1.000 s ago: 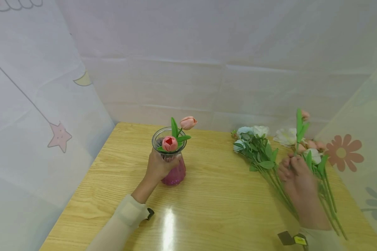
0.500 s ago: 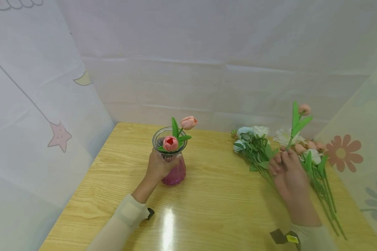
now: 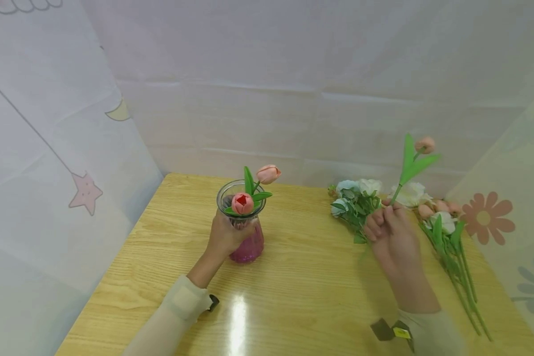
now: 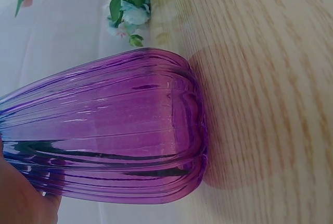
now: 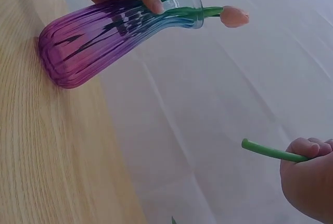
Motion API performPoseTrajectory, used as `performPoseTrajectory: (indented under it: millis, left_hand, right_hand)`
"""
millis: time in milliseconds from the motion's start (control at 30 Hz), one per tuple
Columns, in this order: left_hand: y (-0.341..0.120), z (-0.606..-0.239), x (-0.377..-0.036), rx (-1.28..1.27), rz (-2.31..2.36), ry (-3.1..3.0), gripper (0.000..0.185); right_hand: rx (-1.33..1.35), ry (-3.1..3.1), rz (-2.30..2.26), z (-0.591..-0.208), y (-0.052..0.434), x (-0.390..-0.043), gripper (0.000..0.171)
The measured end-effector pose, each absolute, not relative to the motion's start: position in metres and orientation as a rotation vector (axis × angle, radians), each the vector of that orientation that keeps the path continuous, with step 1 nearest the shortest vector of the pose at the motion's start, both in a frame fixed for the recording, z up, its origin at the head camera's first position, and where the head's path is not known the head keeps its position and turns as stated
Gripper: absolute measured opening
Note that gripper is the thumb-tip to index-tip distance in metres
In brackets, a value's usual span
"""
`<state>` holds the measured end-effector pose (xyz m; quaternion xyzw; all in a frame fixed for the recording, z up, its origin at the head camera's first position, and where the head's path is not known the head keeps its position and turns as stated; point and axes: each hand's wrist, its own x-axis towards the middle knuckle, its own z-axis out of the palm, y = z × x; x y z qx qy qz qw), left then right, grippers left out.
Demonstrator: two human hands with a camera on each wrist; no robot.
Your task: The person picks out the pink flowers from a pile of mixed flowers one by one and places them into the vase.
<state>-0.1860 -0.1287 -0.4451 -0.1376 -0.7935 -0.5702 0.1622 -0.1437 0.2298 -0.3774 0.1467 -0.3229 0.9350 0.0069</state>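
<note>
A purple ribbed glass vase stands on the wooden table with two pink tulips in it. My left hand grips the vase's neck; the vase body fills the left wrist view. My right hand pinches the green stem of a pink tulip and holds it upright above the table, to the right of the vase. The right wrist view shows the cut stem end sticking out of my fingers, with the vase beyond.
Several loose artificial flowers with white and pale blue heads lie at the table's back right, and more long stems lie along the right side. Printed fabric walls close in the table on three sides.
My right hand has lifted the pink tulip up off the pile and moved it left toward the vase. My left hand and the vase have stayed put.
</note>
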Motion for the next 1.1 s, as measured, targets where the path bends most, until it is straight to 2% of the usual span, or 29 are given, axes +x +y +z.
performPoseTrajectory:
  millis: [1100]
  left_hand:
    - [-0.128, -0.445, -0.184, -0.397, -1.664, -2.249, 0.072]
  right_hand:
    - [0.532, -1.221, 2.851, -0.335, 0.149, -0.144, 0.013]
